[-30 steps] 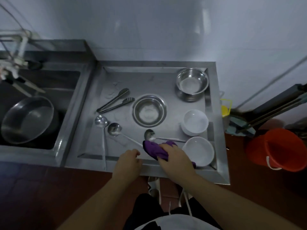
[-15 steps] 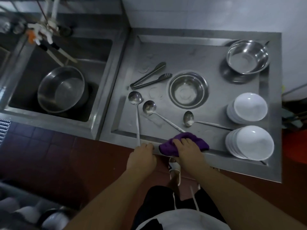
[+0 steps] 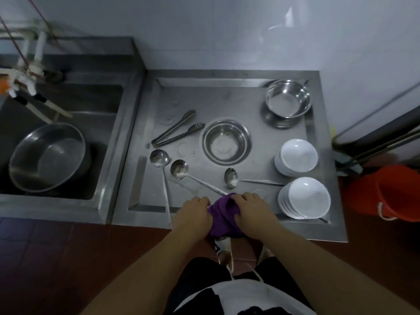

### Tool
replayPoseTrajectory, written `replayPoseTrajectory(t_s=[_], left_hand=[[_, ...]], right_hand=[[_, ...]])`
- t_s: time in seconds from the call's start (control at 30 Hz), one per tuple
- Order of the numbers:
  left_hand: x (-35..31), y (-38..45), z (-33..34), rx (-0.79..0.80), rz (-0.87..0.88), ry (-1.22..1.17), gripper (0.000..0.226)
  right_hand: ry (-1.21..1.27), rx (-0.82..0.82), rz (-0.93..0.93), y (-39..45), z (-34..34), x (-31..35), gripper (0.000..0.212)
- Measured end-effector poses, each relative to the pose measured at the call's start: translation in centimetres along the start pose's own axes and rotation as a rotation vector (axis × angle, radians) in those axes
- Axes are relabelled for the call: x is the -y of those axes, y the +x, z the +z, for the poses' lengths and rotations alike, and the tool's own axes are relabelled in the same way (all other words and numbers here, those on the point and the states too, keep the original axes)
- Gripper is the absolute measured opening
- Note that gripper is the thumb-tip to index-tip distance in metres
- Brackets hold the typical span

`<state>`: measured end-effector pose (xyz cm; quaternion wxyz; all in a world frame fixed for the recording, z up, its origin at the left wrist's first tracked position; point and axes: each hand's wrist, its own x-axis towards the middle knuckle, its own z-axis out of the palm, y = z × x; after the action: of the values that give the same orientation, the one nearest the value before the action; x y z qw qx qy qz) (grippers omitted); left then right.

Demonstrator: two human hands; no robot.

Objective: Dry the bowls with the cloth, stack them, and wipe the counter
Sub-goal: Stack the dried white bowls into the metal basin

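A purple cloth (image 3: 223, 218) hangs bunched over the counter's front edge, held between both hands. My left hand (image 3: 193, 213) grips its left side and my right hand (image 3: 253, 211) grips its right side. Two stacks of white bowls stand at the right: the near stack (image 3: 304, 197) and the far stack (image 3: 296, 157). A steel bowl (image 3: 226, 142) sits mid-counter. Another steel bowl (image 3: 287, 97) is in the back right corner. The steel counter (image 3: 227, 103) has water marks.
Three ladles (image 3: 159, 159) (image 3: 180, 170) (image 3: 231, 178) and tongs (image 3: 176, 131) lie on the counter. A large steel basin (image 3: 47, 156) sits in the sink at the left, under a tap (image 3: 27, 73). An orange bucket (image 3: 391, 193) stands on the floor at the right.
The cloth has been pulled back to the counter's front edge. My left hand, which rested on the edge, now grips the cloth together with my right hand.
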<state>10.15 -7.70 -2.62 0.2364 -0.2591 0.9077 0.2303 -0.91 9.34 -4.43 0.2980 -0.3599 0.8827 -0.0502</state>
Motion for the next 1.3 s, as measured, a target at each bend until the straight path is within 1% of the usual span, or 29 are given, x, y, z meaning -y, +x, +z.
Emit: replayPoseTrajectory(t_s=[0.13, 0.23, 0.3, 0.33, 0.4, 0.5, 0.53, 0.57, 0.63, 0.7, 0.77, 0.8, 0.83, 0.9, 0.93, 0.97, 1.0, 1.03, 1.1, 1.13, 1.17, 1.23, 1.3], left_hand=[[-3.6, 1.9, -1.3, -0.017, 0.081, 0.014, 0.032], [-6.4, 3.0, -1.4, 0.002, 0.138, 0.042, 0.034], [-8.4, 3.7, -1.2, 0.019, 0.161, 0.037, 0.038], [-9.4, 4.0, -1.0, 0.027, 0.173, 0.033, 0.039], [-11.2, 4.5, -0.5, 0.042, 0.192, 0.032, 0.041], [-13.8, 5.2, 0.4, 0.06, 0.225, 0.008, 0.038], [-14.6, 5.5, 0.8, 0.065, 0.225, -0.019, 0.038], [-15.5, 5.7, 1.1, 0.071, 0.215, -0.054, 0.037], [-17.2, 6.0, 2.0, 0.096, 0.167, -0.143, 0.032], [-18.7, 6.4, 3.0, 0.146, 0.09, -0.275, 0.023], [-19.9, 6.5, 4.1, 0.188, -0.019, -0.456, 0.024], [-20.4, 6.4, 4.7, 0.204, -0.079, -0.553, 0.03], [-20.8, 6.4, 5.4, 0.212, -0.14, -0.647, 0.041], [-21.5, 6.6, 6.9, 0.206, -0.251, -0.803, 0.064], [-21.8, 6.7, 7.7, 0.189, -0.3, -0.861, 0.069], [-22.2, 6.9, 8.4, 0.163, -0.359, -0.923, 0.071], [-22.4, 7.2, 8.9, 0.132, -0.427, -0.997, 0.077], [-22.5, 7.3, 9.5, 0.101, -0.495, -1.064, 0.087], [-22.5, 7.4, 10.4, 0.068, -0.598, -1.166, 0.1], [-22.6, 7.4, 10.8, 0.065, -0.635, -1.211, 0.105], [-22.7, 7.3, 11.0, 0.069, -0.664, -1.246, 0.108], [-23.0, 7.1, 11.2, 0.088, -0.704, -1.272, 0.108], [-23.5, 7.0, 11.3, 0.086, -0.74, -1.286, 0.096]], right_hand=[[0.002, -0.182, 0.084, -2.0, -3.8, -2.6, 0.052], [0.034, -0.373, 0.17, -3.7, -5.8, -5.3, 0.042], [0.057, -0.47, 0.238, -4.8, -6.7, -7.3, 0.037], [0.078, -0.499, 0.276, -5.2, -7.0, -8.3, 0.035], [0.158, -0.495, 0.36, -5.9, -7.7, -10.3, 0.037], [0.345, -0.504, 0.46, -6.6, -8.4, -13.2, 0.036], [0.454, -0.504, 0.475, -6.7, -8.4, -14.1, 0.035], [0.531, -0.485, 0.457, -6.6, -8.1, -15.3, 0.036], [0.794, -0.375, 0.534, -6.8, -7.6, -17.4, 0.039], [1.002, -0.237, 0.546, -6.5, -6.1, -19.8, 0.049], [1.118, -0.139, 0.526, -5.8, -4.5, -21.5, 0.055], [1.157, -0.102, 0.519, -5.4, -4.0, -22.1, 0.06], [1.196, -0.066, 0.521, -5.0, -3.4, -22.7, 0.067], [1.255, -0.008, 0.558, -4.4, -2.7, -23.6, 0.088], [1.291, 0.014, 0.589, -4.1, -2.4, -23.9, 0.101], [1.327, 0.028, 0.623, -3.7, -2.0, -24.3, 0.109], [1.363, 0.041, 0.656, -3.4, -1.7, -24.5, 0.108], [1.408, 0.056, 0.678, -3.1, -1.2, -24.7, 0.1], [1.474, 0.079, 0.69, -2.5, -0.6, -24.7, 0.073], [1.475, 0.074, 0.683, -2.4, -0.3, -24.7, 0.064], [1.453, 0.061, 0.679, -2.4, -0.1, -24.7, 0.062], [1.424, 0.038, 0.682, -2.6, -0.1, -24.6, 0.069], [1.483, 0.049, 0.71, -2.5, 0.2, -24.4, 0.068]])
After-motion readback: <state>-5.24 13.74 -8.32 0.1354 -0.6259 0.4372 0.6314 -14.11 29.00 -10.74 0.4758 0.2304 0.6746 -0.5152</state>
